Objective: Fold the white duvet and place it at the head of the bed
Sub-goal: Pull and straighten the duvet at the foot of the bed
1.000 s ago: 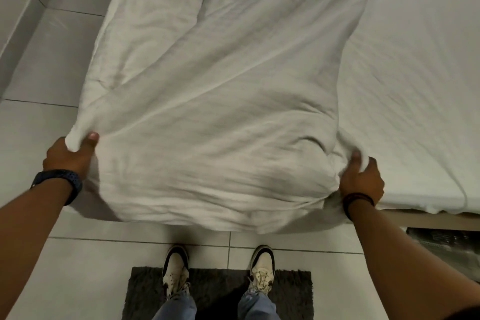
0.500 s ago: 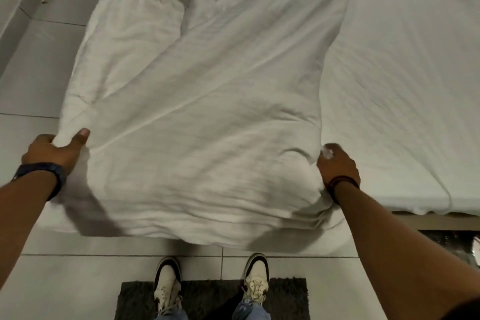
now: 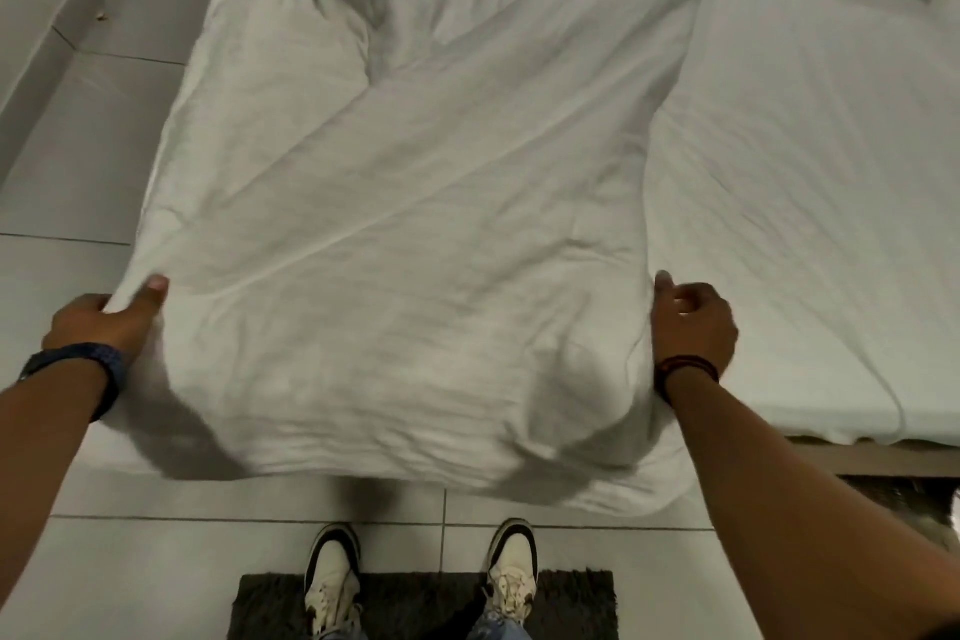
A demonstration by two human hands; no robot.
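- White duvet (image 3: 415, 244) hung stretched between your two hands, near edge sagging off the side of the bed (image 3: 810, 234) over the tiled floor (image 3: 78, 182); far end lay bunched on the mattress toward the top of the view.
- Your left hand (image 3: 101, 325) was clamped on the duvet's left near corner, thumb pressed on top, fingers curled under the cloth.
- Your right hand (image 3: 693, 325) was closed on the right near edge, thumb up against the fabric. Most of that grip was hidden behind the fold, so I couldn't tell how much cloth it held.
- You stood at the bedside, both shoes (image 3: 332, 582) on the dark mat (image 3: 426, 603).
- Step in hand, as I read it: early. You were spreading and tensioning the near edge before the first fold. No clean fold was visible yet; a diagonal ridge and a twisted pocket sat in the far half.
- Next move likely needed: equal pull on both corners to flatten the diagonal crease, then carry the near edge up and over to meet the far edge.
- Risk: the sagging middle hung close to the floor and could brush it; the lump low on the right side could get trapped inside the fold.
- Which end of the bed was the head couldn't be told from this view.
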